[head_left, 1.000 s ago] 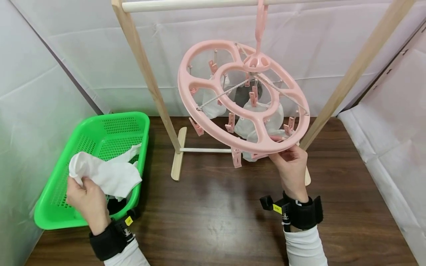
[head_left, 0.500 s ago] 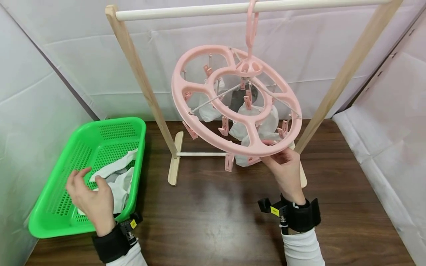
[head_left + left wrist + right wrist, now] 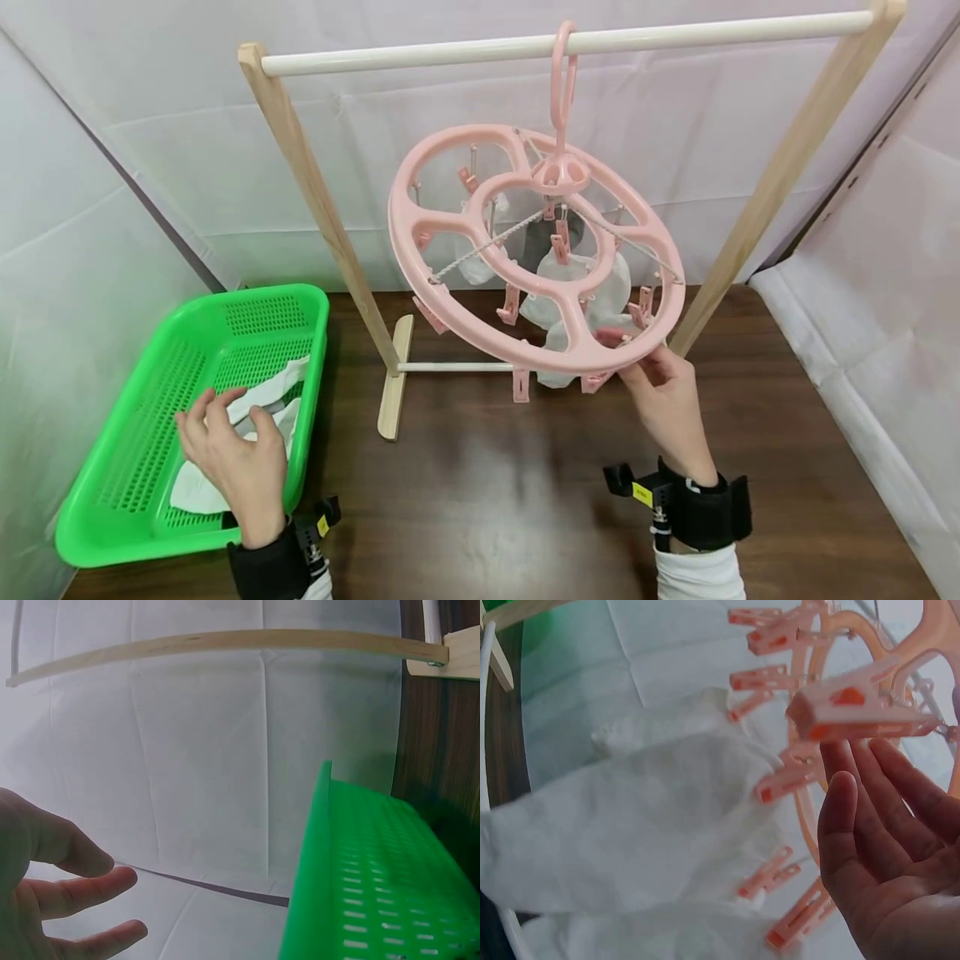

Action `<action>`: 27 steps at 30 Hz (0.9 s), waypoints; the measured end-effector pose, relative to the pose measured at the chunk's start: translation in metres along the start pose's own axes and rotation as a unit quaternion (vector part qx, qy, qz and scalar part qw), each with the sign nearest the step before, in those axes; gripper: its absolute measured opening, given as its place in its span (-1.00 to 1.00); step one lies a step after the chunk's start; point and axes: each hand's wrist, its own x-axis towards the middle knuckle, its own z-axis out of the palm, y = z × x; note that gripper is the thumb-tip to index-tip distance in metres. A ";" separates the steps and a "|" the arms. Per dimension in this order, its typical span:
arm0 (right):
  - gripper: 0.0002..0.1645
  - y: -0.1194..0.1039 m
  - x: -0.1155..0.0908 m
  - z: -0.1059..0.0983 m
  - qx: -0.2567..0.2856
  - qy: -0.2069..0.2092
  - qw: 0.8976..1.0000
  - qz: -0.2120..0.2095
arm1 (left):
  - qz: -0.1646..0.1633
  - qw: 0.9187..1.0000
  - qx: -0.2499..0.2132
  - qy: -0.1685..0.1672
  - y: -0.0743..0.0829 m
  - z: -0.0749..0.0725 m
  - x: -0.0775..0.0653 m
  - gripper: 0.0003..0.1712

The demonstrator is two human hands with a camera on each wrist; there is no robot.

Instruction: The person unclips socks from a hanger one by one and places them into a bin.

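Note:
My left hand [image 3: 236, 467] is held above the green basket [image 3: 318, 350], its fingers loosely bent and thumb apart, holding nothing. Below it, white socks [image 3: 273, 387] lie inside, partly hidden by the hand. The left wrist view shows this hand [image 3: 67, 892] beside the basket wall. My right hand [image 3: 667, 400] is at the low right front of a tilted pink round clip hanger [image 3: 495, 325]. In the right wrist view its fingers stretch up behind a pink clothespin [image 3: 862, 712]; whether they touch it I cannot tell. White socks [image 3: 637, 817] hang from other clips.
The hanger hooks over the white rod [image 3: 420, 57] of a wooden stand [image 3: 322, 200]. A dark grey item [image 3: 553, 237] hangs at the back. White cloth walls [image 3: 885, 333] enclose the brown tabletop [image 3: 480, 500].
My left hand has let go of a white sock, which dropped into the basket, and its fingers have spread. The right hand stays by the hanger's rim. The head view has tilted upward.

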 end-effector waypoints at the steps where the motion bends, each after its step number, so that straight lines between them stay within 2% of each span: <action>1: -0.70 -0.001 -0.001 -0.003 -0.010 0.006 1.000 -0.003 | 0.007 1.000 0.004 0.002 -0.008 0.004 -0.002 -0.75; 4: -0.71 -0.005 -0.003 -0.011 -0.031 0.017 0.999 -0.013 | 0.033 0.999 0.005 0.011 -0.030 0.014 -0.006 -0.74; 6: -0.76 -0.006 -0.002 -0.016 -0.034 0.040 0.998 -0.021 | 0.056 0.998 0.017 0.024 -0.044 0.024 -0.008 -0.73; 9: -0.83 -0.004 0.001 -0.024 -0.026 0.104 0.994 -0.034 | 0.067 0.997 0.011 0.033 -0.055 0.034 -0.011 -0.71; 11: -0.86 -0.001 0.004 -0.028 -0.022 0.157 0.987 -0.035 | 0.068 0.997 0.001 0.031 -0.054 0.038 -0.012 -0.70; 13: -0.82 0.002 0.007 -0.033 -0.048 0.189 0.980 -0.027 | 0.070 0.997 -0.009 0.022 -0.041 0.036 -0.013 -0.71; 15: -0.76 0.006 0.010 -0.038 -0.099 0.200 0.975 -0.012 | 0.060 0.997 -0.037 0.009 -0.020 0.031 -0.013 -0.72; 17: -0.68 0.010 0.013 -0.040 -0.141 0.191 0.971 0.000 | 0.058 0.996 -0.073 -0.001 0.012 0.020 -0.011 -0.75; 19: -0.61 0.015 0.019 -0.041 -0.175 0.170 0.970 0.008 | 0.058 0.991 -0.120 0.005 0.042 0.013 -0.009 -0.76; 20: -0.57 0.018 0.022 -0.041 -0.177 0.157 0.971 0.010 | 0.059 0.988 -0.139 0.006 0.055 0.009 -0.008 -0.76; 22: -0.50 0.024 0.028 -0.041 -0.178 0.125 0.976 0.016 | 0.081 0.984 -0.156 0.015 0.076 0.006 -0.006 -0.77; 25: -0.50 0.038 0.037 -0.045 -0.171 0.069 0.983 0.007 | 0.086 0.984 -0.158 0.004 0.091 0.007 -0.010 -0.79; 27: -0.37 0.050 0.041 -0.048 -0.109 0.038 0.993 -0.008 | 0.082 0.985 -0.152 -0.017 0.100 0.008 -0.013 -0.80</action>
